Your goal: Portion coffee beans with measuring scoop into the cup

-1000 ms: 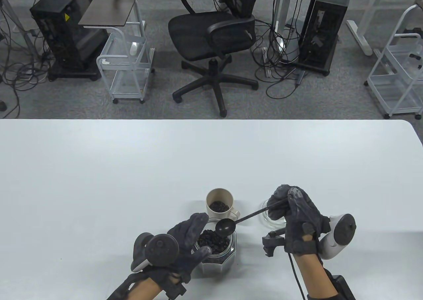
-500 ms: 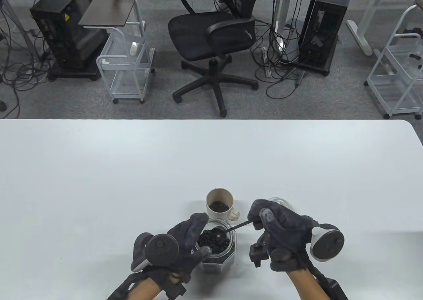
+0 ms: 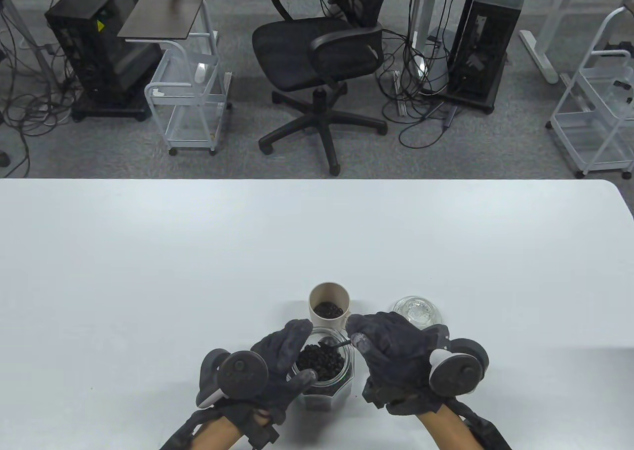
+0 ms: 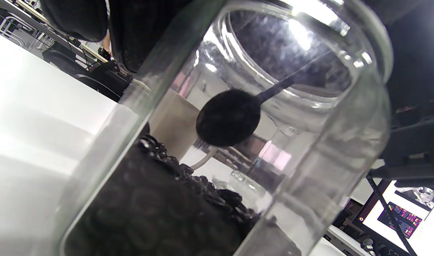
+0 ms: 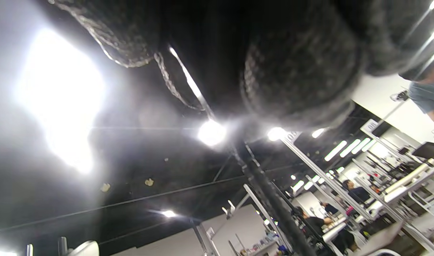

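1. At the bottom centre of the table view, a gloved left hand (image 3: 277,365) wraps its fingers around a faceted glass jar (image 3: 329,388) of coffee beans (image 3: 322,362), steadying it on the white table (image 3: 148,271)

2. The right hand (image 3: 396,356), just right of the jar, pinches the handle of a black measuring scoop (image 3: 331,342) – its bowl sits inside the jar mouth, above the beans in the left wrist view

3. A beige cup (image 3: 329,305), already holding some beans, stands directly above the jar in the frame; a clear glass lid (image 3: 417,311) lies to its right

4. The scoop looks light and stiff, best held far back on its thin handle; the beans are loose and likely to roll off a tilted bowl, and the jar is heavy, smooth, breakable glass – the steadying grip suits it

5. Compared with 1 second earlier, the right hand has swung down from near the lid toward the jar, carrying the scoop from above the rim into the mouth; left hand, jar and cup are unmoved
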Motion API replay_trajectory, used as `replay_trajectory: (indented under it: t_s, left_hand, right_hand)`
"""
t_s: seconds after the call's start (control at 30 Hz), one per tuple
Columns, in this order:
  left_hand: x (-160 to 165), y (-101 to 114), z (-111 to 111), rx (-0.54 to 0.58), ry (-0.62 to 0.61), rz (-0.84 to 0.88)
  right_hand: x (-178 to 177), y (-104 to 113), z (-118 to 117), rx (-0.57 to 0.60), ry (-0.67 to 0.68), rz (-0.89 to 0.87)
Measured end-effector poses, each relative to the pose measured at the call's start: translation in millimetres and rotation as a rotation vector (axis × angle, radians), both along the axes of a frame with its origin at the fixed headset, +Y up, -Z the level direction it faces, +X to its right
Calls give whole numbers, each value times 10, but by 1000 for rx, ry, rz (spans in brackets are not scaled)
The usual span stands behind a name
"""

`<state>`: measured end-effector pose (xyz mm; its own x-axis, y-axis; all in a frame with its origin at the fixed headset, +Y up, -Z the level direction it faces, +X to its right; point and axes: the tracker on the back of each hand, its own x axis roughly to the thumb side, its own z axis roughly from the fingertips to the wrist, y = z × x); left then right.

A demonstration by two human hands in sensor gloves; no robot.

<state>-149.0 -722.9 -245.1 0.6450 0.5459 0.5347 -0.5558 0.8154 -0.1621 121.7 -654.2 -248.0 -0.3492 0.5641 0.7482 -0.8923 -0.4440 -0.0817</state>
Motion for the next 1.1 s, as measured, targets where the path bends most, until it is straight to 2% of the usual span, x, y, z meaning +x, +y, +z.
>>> replay_trajectory:
  t_s: [0.17,0.27,0.4,0.77,1.1]
  left_hand:
    - [0,-1,0,1,1,1]
    - [0,0,1,3,2,-2]
    - [1,1,2,3,2,-2]
    - [2,-1,0,-2,3,-3]
    - [3,0,2,0,2,-4]
  right_hand:
    - [-80,-145,-91,-126,29,111]
    - [-111,-209,-133,-239,43,104]
    - [-85,-246,-185,-331,47,71]
    - [134,-587,-355,-813,51,-339]
    - [265,-806,-408,-1020,49,-551]
